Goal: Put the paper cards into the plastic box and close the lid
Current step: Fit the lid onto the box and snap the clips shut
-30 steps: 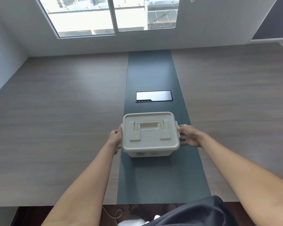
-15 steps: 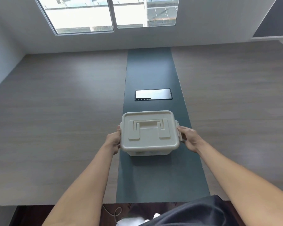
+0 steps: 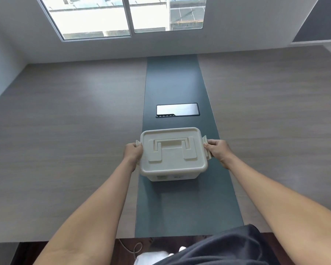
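Observation:
A cream plastic box (image 3: 173,176) stands on the dark centre strip of the table, with its lid (image 3: 173,161) on top and the carry handle (image 3: 171,142) folded flat. My left hand (image 3: 133,151) grips the latch on the box's left side. My right hand (image 3: 217,149) holds the right latch (image 3: 205,140), which is flipped outward from the box. No paper cards are visible; the lid hides the inside.
The wide wooden table (image 3: 65,150) has a dark strip (image 3: 180,207) down the middle with a shiny rectangular cable hatch (image 3: 177,110) just beyond the box. A window (image 3: 122,14) is on the far wall. A cable (image 3: 134,249) lies on the floor by the table's near edge.
Both hands shifted from the box's sides onto the side latches, and the latches now stick outward. The box itself has stayed in place.

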Demonstrator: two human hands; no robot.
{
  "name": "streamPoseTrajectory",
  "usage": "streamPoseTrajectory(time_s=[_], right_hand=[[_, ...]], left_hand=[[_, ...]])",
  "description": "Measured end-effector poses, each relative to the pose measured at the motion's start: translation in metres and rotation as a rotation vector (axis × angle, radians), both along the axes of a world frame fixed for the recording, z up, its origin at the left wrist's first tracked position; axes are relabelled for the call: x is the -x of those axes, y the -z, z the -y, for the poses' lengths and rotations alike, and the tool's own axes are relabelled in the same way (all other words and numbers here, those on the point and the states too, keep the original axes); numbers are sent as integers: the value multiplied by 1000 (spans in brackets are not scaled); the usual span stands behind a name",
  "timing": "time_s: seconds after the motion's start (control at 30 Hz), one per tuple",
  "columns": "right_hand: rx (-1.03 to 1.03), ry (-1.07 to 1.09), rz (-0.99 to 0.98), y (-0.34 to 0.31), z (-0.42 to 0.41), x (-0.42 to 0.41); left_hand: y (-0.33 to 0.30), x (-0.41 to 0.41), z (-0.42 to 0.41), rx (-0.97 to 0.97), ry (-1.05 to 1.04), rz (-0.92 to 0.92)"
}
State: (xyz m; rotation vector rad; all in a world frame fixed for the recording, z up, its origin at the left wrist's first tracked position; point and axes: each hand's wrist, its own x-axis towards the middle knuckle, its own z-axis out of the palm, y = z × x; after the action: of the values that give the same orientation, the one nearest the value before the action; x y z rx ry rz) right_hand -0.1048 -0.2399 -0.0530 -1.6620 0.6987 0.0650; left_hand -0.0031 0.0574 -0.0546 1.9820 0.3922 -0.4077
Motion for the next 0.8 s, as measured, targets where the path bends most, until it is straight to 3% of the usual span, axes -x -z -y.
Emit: streamPoseTrajectory(time_s=[0.23,0.43,0.8], right_hand=[[172,-90,-26,-2,-7,-4],[379,-209,-81,-7,-14,-14],[385,-126,-63,-18,-18,-16]], left_hand=[[-9,8,0,34,161,-26],[25,-19,-5,-88,215,-10],[1,-10,13,-16,136,30]])
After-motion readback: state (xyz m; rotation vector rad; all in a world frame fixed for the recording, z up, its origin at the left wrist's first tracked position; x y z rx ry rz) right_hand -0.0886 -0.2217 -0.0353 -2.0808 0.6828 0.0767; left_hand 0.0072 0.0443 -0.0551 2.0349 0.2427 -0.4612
